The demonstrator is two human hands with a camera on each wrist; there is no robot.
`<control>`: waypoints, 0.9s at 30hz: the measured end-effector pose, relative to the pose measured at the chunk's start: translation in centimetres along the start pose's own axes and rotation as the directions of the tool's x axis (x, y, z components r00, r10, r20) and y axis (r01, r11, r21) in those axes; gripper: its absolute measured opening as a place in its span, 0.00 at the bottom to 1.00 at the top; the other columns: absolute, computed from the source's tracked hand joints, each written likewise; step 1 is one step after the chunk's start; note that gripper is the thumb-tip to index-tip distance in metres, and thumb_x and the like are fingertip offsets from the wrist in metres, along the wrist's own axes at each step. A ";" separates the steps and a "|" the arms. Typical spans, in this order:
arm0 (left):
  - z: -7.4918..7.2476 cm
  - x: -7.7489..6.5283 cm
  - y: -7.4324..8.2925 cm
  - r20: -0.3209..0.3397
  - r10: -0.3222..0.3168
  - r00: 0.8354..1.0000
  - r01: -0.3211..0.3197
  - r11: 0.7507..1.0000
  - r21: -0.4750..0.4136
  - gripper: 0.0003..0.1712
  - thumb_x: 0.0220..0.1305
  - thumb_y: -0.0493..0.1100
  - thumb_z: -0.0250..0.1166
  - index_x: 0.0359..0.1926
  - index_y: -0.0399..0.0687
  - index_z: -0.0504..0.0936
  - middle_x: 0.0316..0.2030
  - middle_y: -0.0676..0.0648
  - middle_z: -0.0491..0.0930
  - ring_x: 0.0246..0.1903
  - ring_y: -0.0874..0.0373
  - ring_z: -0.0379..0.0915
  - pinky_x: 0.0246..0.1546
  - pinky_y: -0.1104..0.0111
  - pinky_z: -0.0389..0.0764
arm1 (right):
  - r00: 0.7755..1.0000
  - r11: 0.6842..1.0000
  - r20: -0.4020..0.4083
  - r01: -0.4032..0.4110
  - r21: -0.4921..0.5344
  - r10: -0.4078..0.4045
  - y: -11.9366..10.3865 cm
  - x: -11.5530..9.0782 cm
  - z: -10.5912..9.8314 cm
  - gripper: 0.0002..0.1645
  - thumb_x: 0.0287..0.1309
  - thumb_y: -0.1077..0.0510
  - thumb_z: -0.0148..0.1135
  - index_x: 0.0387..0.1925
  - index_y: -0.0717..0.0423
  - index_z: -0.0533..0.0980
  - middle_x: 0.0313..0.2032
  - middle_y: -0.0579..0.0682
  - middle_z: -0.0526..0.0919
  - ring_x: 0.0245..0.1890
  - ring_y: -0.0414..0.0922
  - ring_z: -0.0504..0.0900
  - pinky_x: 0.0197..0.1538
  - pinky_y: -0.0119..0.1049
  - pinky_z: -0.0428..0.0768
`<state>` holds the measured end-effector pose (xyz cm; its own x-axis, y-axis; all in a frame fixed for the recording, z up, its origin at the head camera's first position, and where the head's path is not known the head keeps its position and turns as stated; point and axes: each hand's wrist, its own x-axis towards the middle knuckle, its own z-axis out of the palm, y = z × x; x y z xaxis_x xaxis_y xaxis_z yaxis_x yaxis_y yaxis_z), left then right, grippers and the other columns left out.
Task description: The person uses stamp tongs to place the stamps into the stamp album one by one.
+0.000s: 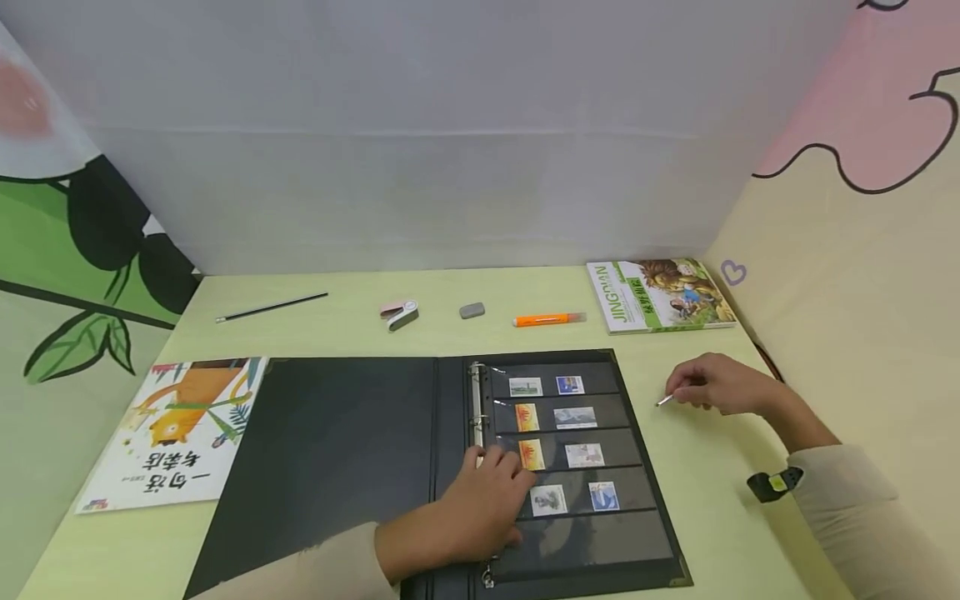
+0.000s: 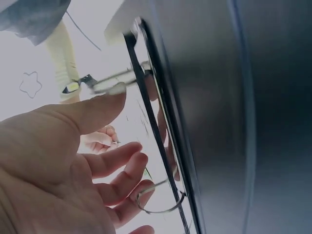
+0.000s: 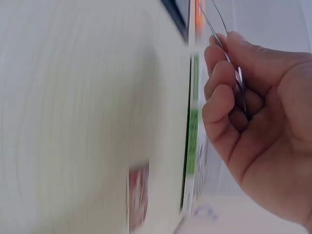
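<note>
An open black stamp album [image 1: 345, 433] lies on the table. Its right-hand page [image 1: 600, 537] has clear strips with several small stamps [image 1: 575, 417] in the upper rows. My left hand [image 1: 480, 508] is over the metal ring spine [image 1: 476, 400] and the page's inner edge, fingers loosely bent. In the left wrist view, a metal ring [image 2: 161, 211] shows beside its fingertips. To the right of the album, my right hand [image 1: 723, 385] pinches a pair of metal tweezers [image 3: 239, 82] between thumb and fingers, tips pointing toward the album.
Behind the album lie a black pencil [image 1: 273, 307], a small stapler [image 1: 401, 315], a grey eraser [image 1: 472, 310] and an orange marker [image 1: 547, 319]. Picture books lie at back right [image 1: 660, 296] and left [image 1: 176, 442]. A small reddish rectangle [image 3: 139, 195] shows on the table in the right wrist view.
</note>
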<state>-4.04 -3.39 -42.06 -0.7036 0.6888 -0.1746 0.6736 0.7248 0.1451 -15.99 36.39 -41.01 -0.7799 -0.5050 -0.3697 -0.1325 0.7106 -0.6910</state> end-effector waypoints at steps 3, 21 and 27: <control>0.1 -0.9 0.2 0.016 0.011 1.000 -0.011 1.000 -0.006 0.30 0.47 0.64 0.72 0.50 0.59 0.76 0.43 0.56 0.73 0.48 0.57 0.64 0.56 0.51 0.64 | 0.996 0.998 -0.068 -0.061 0.000 0.061 1.8 -1.3 -1.6 0.11 0.66 0.55 0.56 0.41 0.59 0.78 0.24 0.52 0.76 0.17 0.38 0.68 0.21 0.34 0.70; 1.3 -0.8 1.5 0.048 -0.033 0.998 0.032 0.999 0.011 0.32 0.41 0.67 0.74 0.43 0.57 0.76 0.43 0.56 0.76 0.50 0.55 0.64 0.55 0.50 0.62 | 0.946 0.925 -0.202 -0.298 -0.235 0.253 6.7 -6.0 -4.8 0.15 0.68 0.54 0.52 0.44 0.62 0.76 0.25 0.48 0.76 0.21 0.38 0.70 0.27 0.34 0.70; 1.3 -0.5 1.4 0.070 -0.022 0.997 0.023 1.000 -0.016 0.27 0.41 0.66 0.74 0.37 0.59 0.77 0.39 0.56 0.76 0.49 0.55 0.64 0.55 0.50 0.62 | 0.929 0.913 -0.174 -0.358 -0.196 0.327 7.4 -6.6 -5.0 0.13 0.69 0.56 0.51 0.39 0.63 0.75 0.21 0.46 0.73 0.20 0.38 0.69 0.26 0.34 0.68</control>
<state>-2.43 -2.70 -43.02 -0.7008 0.6698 -0.2455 0.6531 0.7408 0.1568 -14.87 47.42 -40.59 -0.8741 -0.1514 -0.4615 0.0387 0.9254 -0.3770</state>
